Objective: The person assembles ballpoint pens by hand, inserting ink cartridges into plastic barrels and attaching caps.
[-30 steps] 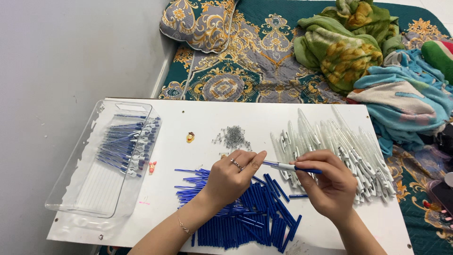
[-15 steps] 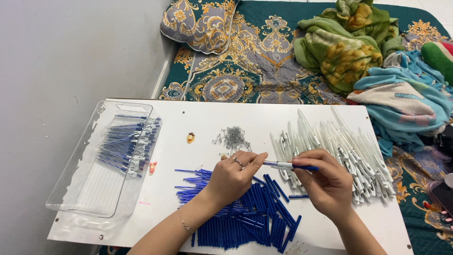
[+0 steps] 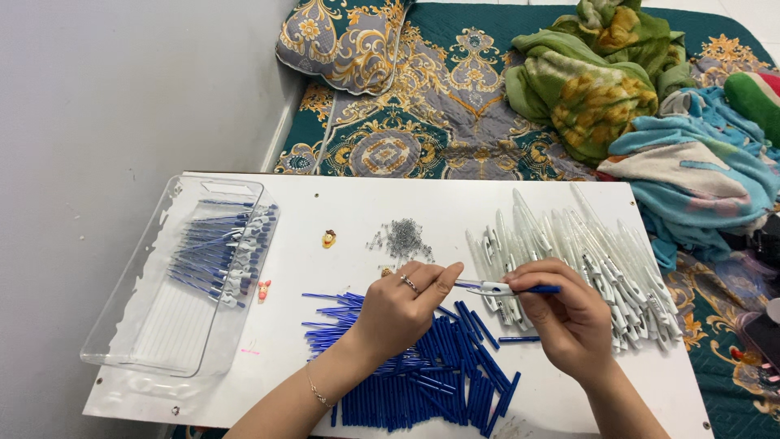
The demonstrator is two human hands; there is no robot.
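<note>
White pen (image 3: 505,288) pinched at its tip by closed left hand (image 3: 404,307) and gripped at the blue end by closed right hand (image 3: 566,319), held above bench (image 3: 341,211), blue tubes (image 3: 431,366) heaped beneath both hands, white barrels (image 3: 585,256) piled behind right hand, clear tray (image 3: 154,325) far left of left hand.

Grey wall (image 3: 122,97) beside patterned bed cover (image 3: 439,122).

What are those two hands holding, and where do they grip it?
Both hold one pen. The left hand pinches its tip end between thumb and forefinger; the right hand grips the blue rear end. Nothing else is held.
</note>
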